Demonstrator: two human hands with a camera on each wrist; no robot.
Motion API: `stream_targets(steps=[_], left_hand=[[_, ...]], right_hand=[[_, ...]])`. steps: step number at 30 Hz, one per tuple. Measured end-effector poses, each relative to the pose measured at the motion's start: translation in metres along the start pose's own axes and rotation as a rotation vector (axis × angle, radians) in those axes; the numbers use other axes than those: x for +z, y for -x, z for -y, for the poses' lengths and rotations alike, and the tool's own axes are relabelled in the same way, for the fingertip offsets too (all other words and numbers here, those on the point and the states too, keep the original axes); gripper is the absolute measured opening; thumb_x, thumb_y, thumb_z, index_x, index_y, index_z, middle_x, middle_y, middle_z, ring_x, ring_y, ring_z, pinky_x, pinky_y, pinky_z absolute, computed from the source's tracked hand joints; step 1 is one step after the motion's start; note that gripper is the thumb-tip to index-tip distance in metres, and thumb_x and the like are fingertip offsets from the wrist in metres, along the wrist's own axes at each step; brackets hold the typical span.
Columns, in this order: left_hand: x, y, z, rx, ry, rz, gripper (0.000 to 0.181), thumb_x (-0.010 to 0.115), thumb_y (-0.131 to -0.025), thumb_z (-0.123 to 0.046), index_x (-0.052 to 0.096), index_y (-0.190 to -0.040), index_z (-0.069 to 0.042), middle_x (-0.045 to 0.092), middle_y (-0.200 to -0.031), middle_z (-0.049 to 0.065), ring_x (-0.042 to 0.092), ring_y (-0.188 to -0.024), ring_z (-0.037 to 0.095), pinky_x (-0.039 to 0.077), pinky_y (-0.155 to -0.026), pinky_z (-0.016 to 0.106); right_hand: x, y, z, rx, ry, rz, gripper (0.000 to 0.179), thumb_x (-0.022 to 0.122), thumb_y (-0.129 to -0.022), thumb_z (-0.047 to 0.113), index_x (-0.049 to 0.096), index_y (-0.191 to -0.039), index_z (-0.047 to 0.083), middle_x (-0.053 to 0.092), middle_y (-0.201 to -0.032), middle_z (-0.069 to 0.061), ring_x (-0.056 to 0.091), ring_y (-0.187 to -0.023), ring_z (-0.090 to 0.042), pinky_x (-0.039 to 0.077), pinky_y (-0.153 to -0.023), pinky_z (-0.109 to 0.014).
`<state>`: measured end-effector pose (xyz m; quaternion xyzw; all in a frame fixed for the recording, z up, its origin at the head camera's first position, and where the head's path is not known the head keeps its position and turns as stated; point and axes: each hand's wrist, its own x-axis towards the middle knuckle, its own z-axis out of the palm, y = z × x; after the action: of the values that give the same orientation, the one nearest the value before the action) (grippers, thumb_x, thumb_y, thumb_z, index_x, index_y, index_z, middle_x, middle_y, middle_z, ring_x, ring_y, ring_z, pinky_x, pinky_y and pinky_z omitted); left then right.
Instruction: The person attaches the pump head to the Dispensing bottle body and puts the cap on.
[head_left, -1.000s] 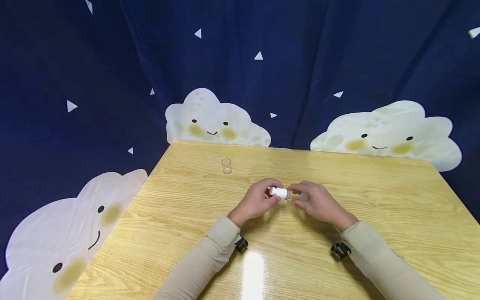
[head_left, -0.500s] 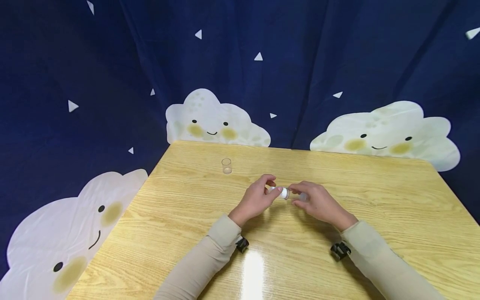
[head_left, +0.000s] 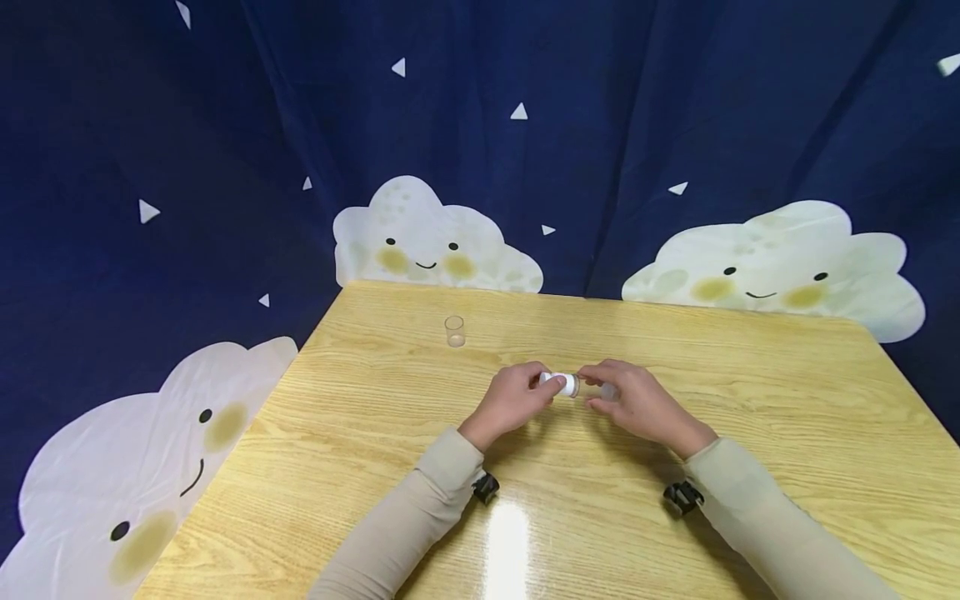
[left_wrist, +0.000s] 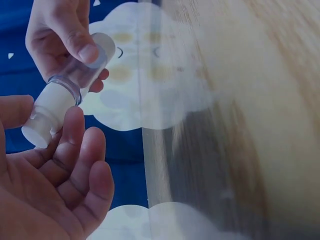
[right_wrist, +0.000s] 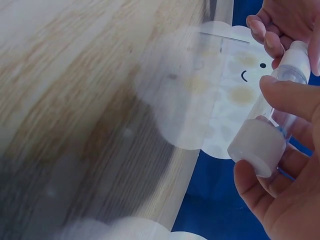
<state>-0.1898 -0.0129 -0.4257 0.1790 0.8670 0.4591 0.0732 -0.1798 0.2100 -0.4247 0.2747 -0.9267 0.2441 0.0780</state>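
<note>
Left hand (head_left: 512,394): we pinch the stepped white plastic top (left_wrist: 47,110) between thumb and fingers.
Right hand (head_left: 637,404): our thumb and fingers curl round the clear cylindrical bottle (left_wrist: 74,85).
Bottle: sideways between our hands, above the pale wooden table (head_left: 322,425).

The bottle (head_left: 569,385) lies between the left hand (head_left: 513,402) and the right hand (head_left: 639,403), over the desk (head_left: 360,408). Beyond the left hand, further left, a cup (head_left: 455,332) stands on the desk; behind the desk hangs a curtain (head_left: 465,125).
</note>
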Motion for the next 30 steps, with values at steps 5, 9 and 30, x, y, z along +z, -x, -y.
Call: stream_targets(steps=[5, 9, 30], left_hand=[[0.0007, -0.0020, 0.0013, 0.019, -0.004, -0.001, 0.024, 0.059, -0.098, -0.038, 0.067, -0.095, -0.015, 0.057, -0.067, -0.004, 0.048, -0.056, 0.008, 0.037, -0.051, 0.020], [0.0007, -0.0031, 0.0003, 0.040, 0.003, -0.003, 0.024, 0.062, -0.096, -0.034, 0.068, -0.108, -0.013, 0.065, -0.080, -0.001, 0.053, -0.061, 0.006, 0.043, -0.053, 0.020], [0.0019, -0.0013, 0.0001, 0.153, -0.014, 0.009, 0.069, 0.074, -0.087, -0.014, 0.043, -0.149, -0.015, 0.054, -0.139, 0.012, 0.057, -0.073, 0.008, 0.050, -0.065, 0.018]], right_hand=[[-0.0001, 0.0001, 0.0002, -0.006, 0.004, -0.012, 0.037, 0.077, -0.085, 0.010, 0.069, -0.120, 0.007, 0.072, -0.101, -0.004, 0.069, -0.093, -0.020, 0.057, -0.080, -0.041], [-0.0008, 0.0004, 0.0003, -0.002, 0.002, -0.019, 0.036, 0.077, -0.085, 0.011, 0.069, -0.120, 0.006, 0.072, -0.101, -0.005, 0.069, -0.092, -0.020, 0.057, -0.079, -0.041], [0.0006, 0.0014, -0.0022, 0.025, -0.020, -0.001, 0.036, 0.075, -0.087, 0.010, 0.068, -0.121, 0.002, 0.075, -0.103, -0.012, 0.071, -0.093, -0.025, 0.058, -0.081, -0.044]])
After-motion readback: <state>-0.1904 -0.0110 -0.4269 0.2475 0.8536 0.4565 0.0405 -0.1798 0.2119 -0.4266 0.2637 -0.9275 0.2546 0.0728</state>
